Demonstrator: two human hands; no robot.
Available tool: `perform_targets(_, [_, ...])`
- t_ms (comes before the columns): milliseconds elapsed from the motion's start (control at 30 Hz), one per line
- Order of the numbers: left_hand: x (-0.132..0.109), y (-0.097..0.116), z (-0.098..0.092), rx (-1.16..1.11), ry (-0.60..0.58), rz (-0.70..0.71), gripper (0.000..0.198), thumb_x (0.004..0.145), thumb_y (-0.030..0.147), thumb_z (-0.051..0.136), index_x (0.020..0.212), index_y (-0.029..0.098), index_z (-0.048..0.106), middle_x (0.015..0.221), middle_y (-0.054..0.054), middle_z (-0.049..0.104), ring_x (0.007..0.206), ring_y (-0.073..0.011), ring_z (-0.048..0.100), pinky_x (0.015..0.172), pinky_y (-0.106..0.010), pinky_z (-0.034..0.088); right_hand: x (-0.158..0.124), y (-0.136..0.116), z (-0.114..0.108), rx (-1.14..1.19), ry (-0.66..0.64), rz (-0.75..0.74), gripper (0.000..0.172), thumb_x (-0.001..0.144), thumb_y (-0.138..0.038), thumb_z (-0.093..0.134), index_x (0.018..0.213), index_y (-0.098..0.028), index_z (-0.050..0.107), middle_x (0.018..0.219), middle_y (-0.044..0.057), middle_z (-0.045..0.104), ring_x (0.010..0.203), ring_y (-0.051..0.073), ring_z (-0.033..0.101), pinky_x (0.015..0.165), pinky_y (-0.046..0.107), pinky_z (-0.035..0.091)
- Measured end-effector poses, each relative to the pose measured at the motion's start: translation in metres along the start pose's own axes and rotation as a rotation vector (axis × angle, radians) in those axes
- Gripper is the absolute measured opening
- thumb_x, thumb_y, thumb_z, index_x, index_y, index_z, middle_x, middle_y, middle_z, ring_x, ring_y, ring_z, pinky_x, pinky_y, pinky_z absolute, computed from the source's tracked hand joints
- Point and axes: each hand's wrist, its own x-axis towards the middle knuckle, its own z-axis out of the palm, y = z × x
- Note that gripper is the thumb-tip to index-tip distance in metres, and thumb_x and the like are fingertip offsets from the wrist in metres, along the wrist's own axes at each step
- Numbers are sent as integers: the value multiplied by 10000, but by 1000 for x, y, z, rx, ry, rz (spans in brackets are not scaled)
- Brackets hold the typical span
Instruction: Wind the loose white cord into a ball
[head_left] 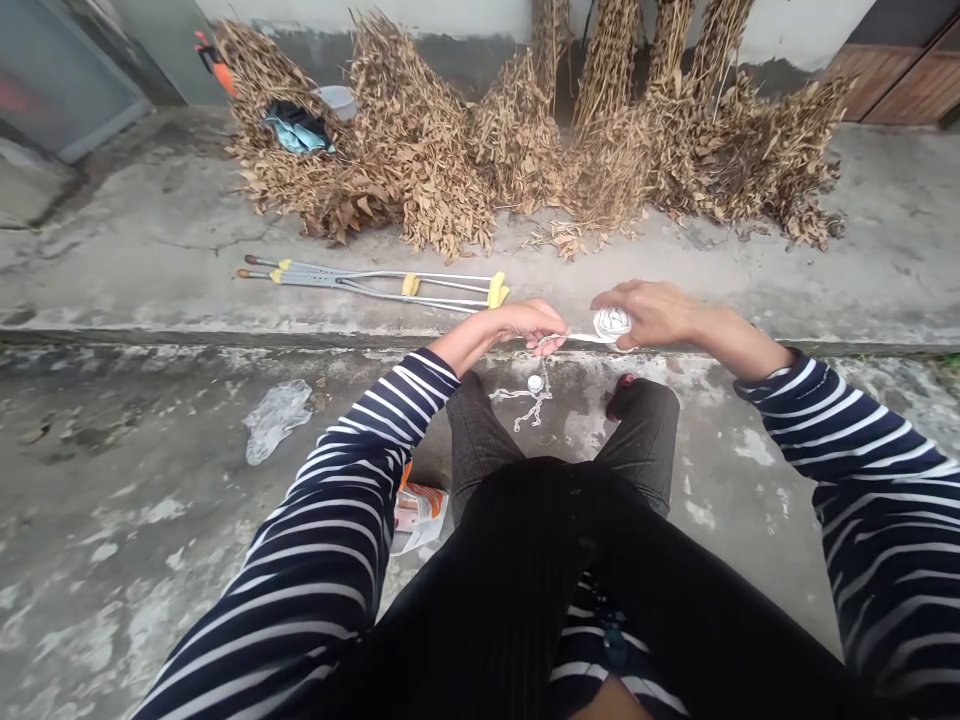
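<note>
My right hand [651,310] is closed round a small white ball of string [613,323]. A taut length of the white string [581,338] runs from the ball to my left hand [531,322], whose fingers pinch it. Both hands are held out in front of my knees, a short gap apart. From my left hand a loose strand hangs down to a tangle of white cord [529,408] and a small round white cap [535,383] on the concrete between my legs.
A pair of metal crutches [375,283] lies on the raised concrete step ahead. Bundles of dry brown plants [480,150] lean along the wall. A crumpled clear plastic bag [274,418] lies to my left. An orange and white packet [417,515] sits under my left elbow.
</note>
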Motion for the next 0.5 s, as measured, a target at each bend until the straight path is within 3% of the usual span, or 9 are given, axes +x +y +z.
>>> perform_targets(133, [3, 0, -9, 21, -115, -21, 264, 703, 371, 946, 703, 152, 798, 562, -90, 673, 395, -132, 555, 373, -221, 333, -4, 9, -1, 138, -78, 68, 617, 727, -367, 808, 1338, -333, 729, 1105, 16, 793, 963, 304, 714, 775, 341, 484])
perform_targets(267, [0, -4, -3, 54, -208, 21, 261, 740, 406, 916, 805, 169, 826, 586, -79, 693, 399, -109, 544, 389, -209, 366, -3, 10, -10, 140, -51, 144, 639, 719, -357, 794, 1352, -299, 732, 1082, 31, 793, 958, 311, 711, 754, 341, 472])
perform_targets(400, [-12, -5, 3, -14, -189, 85, 374, 772, 488, 866, 730, 128, 777, 891, -188, 792, 750, -210, 759, 517, -227, 530, -3, 12, -16, 143, 37, 158, 663, 712, -355, 793, 1368, -279, 729, 1135, 45, 788, 1005, 325, 704, 799, 367, 499])
perform_targets(500, [-13, -12, 3, -63, -121, 108, 417, 797, 509, 828, 678, 120, 737, 992, -204, 789, 886, -236, 764, 589, -251, 587, -2, 14, -12, 238, 112, 166, 636, 698, -327, 792, 1331, -281, 757, 1102, 25, 793, 959, 300, 714, 795, 360, 519])
